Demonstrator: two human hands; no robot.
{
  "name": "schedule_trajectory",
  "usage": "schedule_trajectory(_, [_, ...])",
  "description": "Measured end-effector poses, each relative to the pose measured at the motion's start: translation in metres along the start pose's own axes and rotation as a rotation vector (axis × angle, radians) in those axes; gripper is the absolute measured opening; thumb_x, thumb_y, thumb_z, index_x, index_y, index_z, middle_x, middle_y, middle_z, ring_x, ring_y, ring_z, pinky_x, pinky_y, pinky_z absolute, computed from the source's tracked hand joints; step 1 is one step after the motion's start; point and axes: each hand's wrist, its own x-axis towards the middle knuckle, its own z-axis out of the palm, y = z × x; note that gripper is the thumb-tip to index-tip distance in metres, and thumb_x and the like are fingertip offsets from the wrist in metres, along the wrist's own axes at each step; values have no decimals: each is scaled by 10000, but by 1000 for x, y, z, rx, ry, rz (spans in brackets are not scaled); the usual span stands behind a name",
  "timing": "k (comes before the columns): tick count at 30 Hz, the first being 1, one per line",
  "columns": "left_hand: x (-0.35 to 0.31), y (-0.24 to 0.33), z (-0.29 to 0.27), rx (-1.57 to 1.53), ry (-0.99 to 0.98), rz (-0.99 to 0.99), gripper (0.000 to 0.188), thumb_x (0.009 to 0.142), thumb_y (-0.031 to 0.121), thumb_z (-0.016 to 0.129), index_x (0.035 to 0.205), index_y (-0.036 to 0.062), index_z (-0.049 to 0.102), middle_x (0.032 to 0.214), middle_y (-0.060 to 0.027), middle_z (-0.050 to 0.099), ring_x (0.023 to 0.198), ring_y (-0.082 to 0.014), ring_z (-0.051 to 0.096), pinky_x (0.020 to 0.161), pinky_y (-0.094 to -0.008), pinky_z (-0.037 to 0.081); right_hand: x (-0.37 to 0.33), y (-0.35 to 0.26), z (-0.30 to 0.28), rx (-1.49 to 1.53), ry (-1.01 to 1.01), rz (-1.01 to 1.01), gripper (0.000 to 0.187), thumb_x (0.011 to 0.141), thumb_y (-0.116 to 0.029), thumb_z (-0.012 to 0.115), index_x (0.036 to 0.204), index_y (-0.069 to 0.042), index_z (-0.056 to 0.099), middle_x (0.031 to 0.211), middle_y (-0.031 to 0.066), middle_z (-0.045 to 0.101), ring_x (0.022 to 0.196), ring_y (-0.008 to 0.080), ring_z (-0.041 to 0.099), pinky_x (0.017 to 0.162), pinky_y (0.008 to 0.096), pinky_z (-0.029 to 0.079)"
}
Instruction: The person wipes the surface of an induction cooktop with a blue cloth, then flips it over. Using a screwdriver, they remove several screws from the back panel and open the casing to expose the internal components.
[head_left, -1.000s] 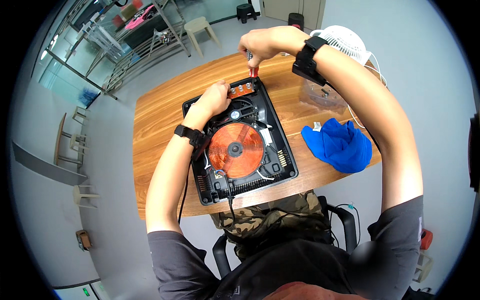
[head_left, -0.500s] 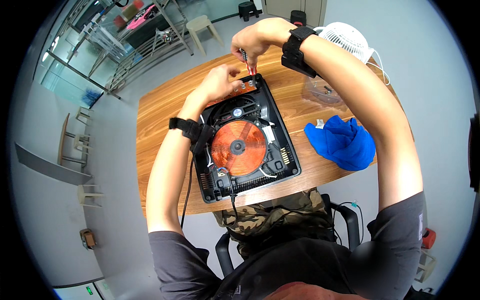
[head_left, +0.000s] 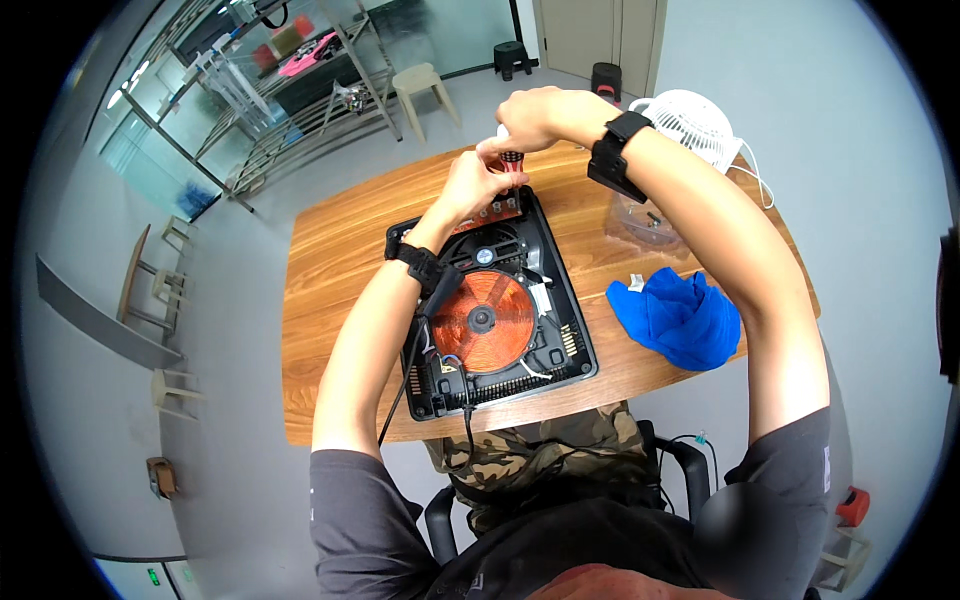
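An opened induction cooker (head_left: pixel 585 362) lies on the wooden table (head_left: pixel 335 290). Its black shell exposes a round copper coil (head_left: pixel 500 335), a fan (head_left: pixel 485 256) and a strip of orange circuit board (head_left: pixel 492 213) at the far end. My right hand (head_left: pixel 535 118) is closed round the top of an upright screwdriver (head_left: pixel 512 162) with a red, black and white handle. Lower on the same tool, the fingers of my left hand (head_left: pixel 468 188) pinch it. The screwdriver points down at the board's far right corner; its tip is too small to make out.
Right of the cooker lie a blue cloth (head_left: pixel 685 320) and a clear plastic box (head_left: pixel 640 225) with small parts. A white fan (head_left: pixel 690 125) stands at the back right. A black power cord (head_left: pixel 468 420) hangs over the near edge.
My left hand has moved from beside the board onto the screwdriver. My right hand now sits on the handle's top. The view has shifted, so the table appears lower.
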Motion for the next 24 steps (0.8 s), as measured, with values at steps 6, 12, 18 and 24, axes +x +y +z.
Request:
schedule_trajectory(6, [8,-6,4,-42,51,-76,341,792,268,882,985,49,705,812,8,709,695,-68,595,654,-254,483,-2,0,7,53,108,-50,723,970,-670,492,1005,4,751,960,237,736,930,405,709,839,477,564])
schedule_trajectory(12, [7,-3,-4,-133,-100,18,251,875,210,809,1024,41,699,883,-9,709,759,-80,617,673,-247,479,9,5,9,173,-40,-124,603,963,-551,575,1181,4,665,1043,253,723,1000,415,686,886,465,533])
schedule_trajectory(18, [4,11,0,-35,-31,6,204,857,188,804,920,19,707,813,-23,721,730,-98,643,673,-275,509,9,8,5,146,-6,-47,615,945,-569,584,1112,11,700,1041,253,727,991,413,694,882,478,542])
schedule_trajectory(24, [12,6,14,77,129,7,260,785,220,861,808,29,687,712,-30,693,661,-100,619,637,-295,501,10,-3,14,52,121,59,558,957,-539,581,1040,-10,737,998,219,740,969,400,704,860,477,560])
